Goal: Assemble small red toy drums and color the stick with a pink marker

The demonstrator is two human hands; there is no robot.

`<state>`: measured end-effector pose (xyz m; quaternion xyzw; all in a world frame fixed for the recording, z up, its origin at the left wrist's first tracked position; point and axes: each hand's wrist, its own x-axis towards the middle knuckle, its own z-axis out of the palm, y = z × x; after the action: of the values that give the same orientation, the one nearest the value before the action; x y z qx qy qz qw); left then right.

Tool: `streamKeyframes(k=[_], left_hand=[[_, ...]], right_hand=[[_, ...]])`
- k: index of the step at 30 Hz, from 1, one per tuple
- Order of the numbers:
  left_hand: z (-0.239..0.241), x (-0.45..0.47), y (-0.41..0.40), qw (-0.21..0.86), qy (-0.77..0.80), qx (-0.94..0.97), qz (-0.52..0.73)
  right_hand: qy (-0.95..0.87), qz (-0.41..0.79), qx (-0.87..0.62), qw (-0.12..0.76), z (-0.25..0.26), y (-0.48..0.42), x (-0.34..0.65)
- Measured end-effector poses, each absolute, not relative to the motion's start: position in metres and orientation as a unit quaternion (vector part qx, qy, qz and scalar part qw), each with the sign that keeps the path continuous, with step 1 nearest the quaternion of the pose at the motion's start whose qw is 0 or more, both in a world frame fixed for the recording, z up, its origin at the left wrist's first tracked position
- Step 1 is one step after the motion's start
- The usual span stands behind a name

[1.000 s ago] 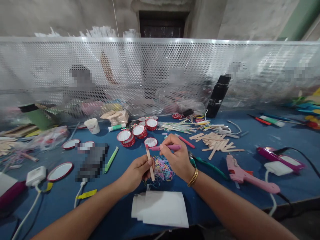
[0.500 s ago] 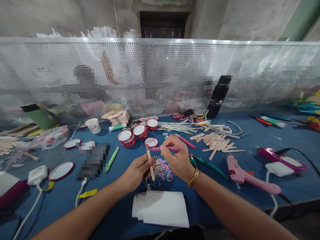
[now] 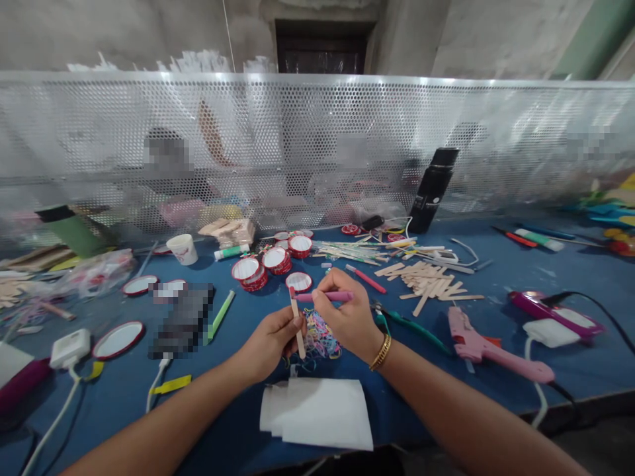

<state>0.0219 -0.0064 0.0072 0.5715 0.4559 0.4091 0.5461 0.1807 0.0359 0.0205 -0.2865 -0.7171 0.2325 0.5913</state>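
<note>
Head view, left hand: the left hand [image 3: 272, 338] is closed in a pinch on a wooden craft stick [image 3: 296, 321], thumb and fingers gripping its lower half, above the bench [image 3: 496, 277].
Head view, right hand: the right hand [image 3: 344, 311] is curled shut around a pink marker [image 3: 323, 297], held like a pen.
Stick, place: in the air over a heap of coloured rubber bands [image 3: 321, 337], just beyond a white folded paper [image 3: 317, 413].
Stick, axis: long axis near upright, leaning a little; upper end toward the far side and slightly to the person's left, lower end toward the person. The upper tip looks pink.
Marker, axis: close to level, running left-right; its tip points left and meets the stick near the upper end.
Step in hand: by my reading, colouring the top of the stick with the marker.
Next move calls for: a steady pinch so the stick does not twist, and short strokes along its length with light pressure.
Around: a pink glue gun [image 3: 489, 347] lies right of the hands; loose wooden sticks [image 3: 429, 281] and red-rimmed round mirrors [image 3: 262, 264] lie further back.
</note>
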Motion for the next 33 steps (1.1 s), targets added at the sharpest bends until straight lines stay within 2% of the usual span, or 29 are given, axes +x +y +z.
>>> streamKeyframes(k=[3, 14, 25, 33], left_hand=[[0.0100, 0.0218, -0.0076, 0.544, 0.458, 0.572, 0.409], [0.0111, 0.0206, -0.0080, 0.543, 0.458, 0.578, 0.402], [0.0078, 0.0202, -0.0064, 0.544, 0.457, 0.576, 0.404], [0.0106, 0.0202, -0.0069, 0.537, 0.460, 0.580, 0.404]], right_hand=[[-0.716, 0.203, -0.303, 0.595, 0.0218, 0.0364, 0.1824], [-0.696, 0.267, -0.282, 0.604, 0.0216, 0.0343, 0.1816], [-0.710, 0.219, -0.297, 0.599, 0.0225, 0.0352, 0.1828], [-0.693, 0.264, -0.285, 0.607, 0.0219, 0.0343, 0.1821]])
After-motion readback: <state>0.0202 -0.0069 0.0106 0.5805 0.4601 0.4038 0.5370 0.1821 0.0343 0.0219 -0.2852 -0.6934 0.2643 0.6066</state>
